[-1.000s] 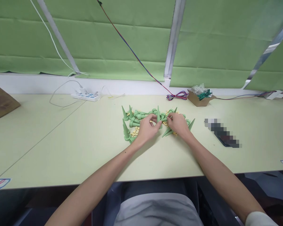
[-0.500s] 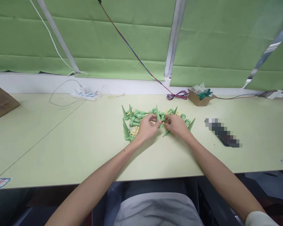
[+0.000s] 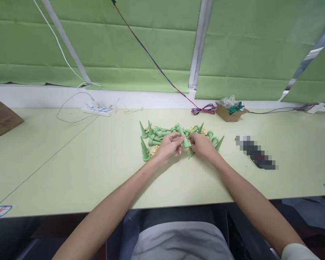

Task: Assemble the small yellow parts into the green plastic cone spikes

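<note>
My left hand (image 3: 168, 145) is closed around a green plastic plant-watering spike (image 3: 184, 139), its pointed end up and to the left, its wide collar toward me. Just right of the collar, my right hand (image 3: 202, 144) has its fingers bent and pressed together. What they hold, if anything, is hidden. Around both hands lie several more green spikes (image 3: 154, 142), some standing on their collars with tips up, others on their sides. Small pale yellow pieces (image 3: 154, 150) are scattered among them.
A small cardboard box (image 3: 230, 115) with clear plastic and green items stands at the back right, beside a coiled red and blue cable (image 3: 204, 109). A blurred dark object (image 3: 256, 153) lies to the right. A white power strip (image 3: 101, 111) sits at the back left.
The spike in my left hand has tilted, its collar swinging toward the right and toward me. My right hand has shifted slightly and stays beside the collar.
</note>
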`<control>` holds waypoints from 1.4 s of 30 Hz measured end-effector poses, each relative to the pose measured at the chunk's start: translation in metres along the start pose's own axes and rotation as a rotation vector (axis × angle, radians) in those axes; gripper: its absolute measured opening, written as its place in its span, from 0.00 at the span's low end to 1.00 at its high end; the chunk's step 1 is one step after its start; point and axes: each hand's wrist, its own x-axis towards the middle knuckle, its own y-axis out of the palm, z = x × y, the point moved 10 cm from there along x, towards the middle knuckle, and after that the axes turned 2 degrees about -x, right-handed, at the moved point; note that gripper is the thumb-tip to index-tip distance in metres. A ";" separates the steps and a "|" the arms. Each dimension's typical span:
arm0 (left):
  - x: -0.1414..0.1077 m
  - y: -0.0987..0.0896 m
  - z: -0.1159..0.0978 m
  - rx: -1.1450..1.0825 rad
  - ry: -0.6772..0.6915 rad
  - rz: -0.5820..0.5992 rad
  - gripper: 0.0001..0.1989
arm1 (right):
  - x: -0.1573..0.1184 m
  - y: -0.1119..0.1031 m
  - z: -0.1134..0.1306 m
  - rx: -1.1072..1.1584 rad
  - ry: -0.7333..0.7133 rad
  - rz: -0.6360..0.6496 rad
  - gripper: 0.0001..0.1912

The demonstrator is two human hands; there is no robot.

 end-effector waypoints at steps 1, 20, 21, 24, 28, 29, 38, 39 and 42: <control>0.000 0.001 0.000 -0.006 0.000 0.004 0.15 | 0.000 0.000 0.000 0.001 0.001 -0.001 0.08; 0.002 0.001 0.003 -0.079 0.003 0.029 0.17 | 0.000 -0.007 0.011 0.161 -0.053 -0.080 0.07; 0.002 0.001 0.003 -0.073 0.001 0.027 0.17 | 0.000 -0.009 0.013 0.178 -0.069 -0.096 0.07; 0.001 0.003 0.000 -0.040 0.010 0.031 0.16 | 0.000 -0.013 0.016 0.218 -0.105 -0.133 0.07; -0.002 0.006 -0.003 0.015 0.011 0.054 0.18 | -0.001 -0.016 0.020 0.251 -0.146 -0.171 0.07; -0.002 0.006 -0.003 0.023 0.011 0.055 0.18 | -0.002 -0.017 0.021 0.259 -0.157 -0.181 0.07; -0.001 0.003 -0.002 0.034 0.036 0.048 0.18 | -0.005 -0.022 0.025 0.316 -0.194 -0.229 0.07; -0.001 0.003 -0.002 0.033 0.031 0.048 0.18 | -0.006 -0.022 0.025 0.321 -0.198 -0.229 0.07; -0.001 0.002 -0.003 0.037 0.027 0.048 0.17 | -0.006 -0.024 0.026 0.334 -0.202 -0.239 0.07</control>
